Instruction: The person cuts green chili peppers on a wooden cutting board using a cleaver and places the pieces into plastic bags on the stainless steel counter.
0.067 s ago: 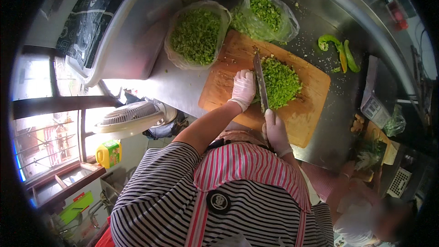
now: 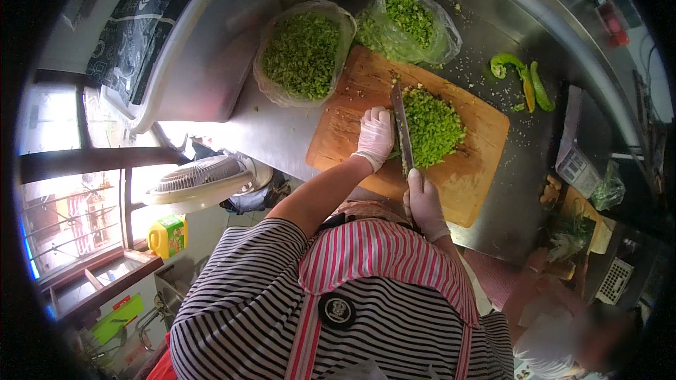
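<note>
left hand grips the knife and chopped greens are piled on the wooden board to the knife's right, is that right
Not quite: the head view shows the right hand gripping the knife, not the left hand. Chopped greens are indeed piled on the wooden board to the knife's right.

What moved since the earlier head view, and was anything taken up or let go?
Nothing has clearly moved, and nothing was taken hold of or let go. The right hand still grips the knife, the left hand stays beside it, and the chopped greens lie on the cutting board.
</note>
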Tool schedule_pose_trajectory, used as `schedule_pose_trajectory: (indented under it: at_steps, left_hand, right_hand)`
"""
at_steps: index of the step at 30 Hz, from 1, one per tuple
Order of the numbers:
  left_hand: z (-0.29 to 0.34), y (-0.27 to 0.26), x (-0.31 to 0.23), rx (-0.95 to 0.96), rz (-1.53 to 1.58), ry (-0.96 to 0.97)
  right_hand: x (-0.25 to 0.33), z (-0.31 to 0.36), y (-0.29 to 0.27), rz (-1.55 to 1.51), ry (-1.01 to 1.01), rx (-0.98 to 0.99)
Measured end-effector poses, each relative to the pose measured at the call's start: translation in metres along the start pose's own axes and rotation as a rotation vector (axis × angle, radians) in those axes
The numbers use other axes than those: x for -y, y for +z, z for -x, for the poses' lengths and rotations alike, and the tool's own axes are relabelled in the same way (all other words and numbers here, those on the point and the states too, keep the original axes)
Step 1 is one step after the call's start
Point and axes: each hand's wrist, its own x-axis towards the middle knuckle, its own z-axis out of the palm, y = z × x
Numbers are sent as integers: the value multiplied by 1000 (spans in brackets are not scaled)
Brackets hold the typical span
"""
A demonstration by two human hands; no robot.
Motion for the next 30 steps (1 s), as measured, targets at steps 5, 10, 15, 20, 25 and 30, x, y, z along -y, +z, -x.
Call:
schedule_pose_trajectory:
  at_steps: [5, 10, 15, 20, 25, 30]
  left_hand:
    - [2, -3, 0, 3, -24, -40]
    - [1, -1, -3, 11, -15, -60]
    - [-2, -20, 9, 117, 236, -66]
    - [11, -57, 12, 384, 62, 242]
    - [22, -49, 23, 342, 49, 257]
    - [19, -50, 11, 224, 147, 228]
  right_hand:
    - [-1, -11, 13, 84, 73, -17]
    - [-24, -49, 28, 98, -37, -86]
    - [0, -43, 12, -129, 91, 16]
    - [14, -33, 5, -238, 134, 76]
    - [15, -24, -2, -195, 79, 69]
    - [-17, -33, -5, -35, 52, -40]
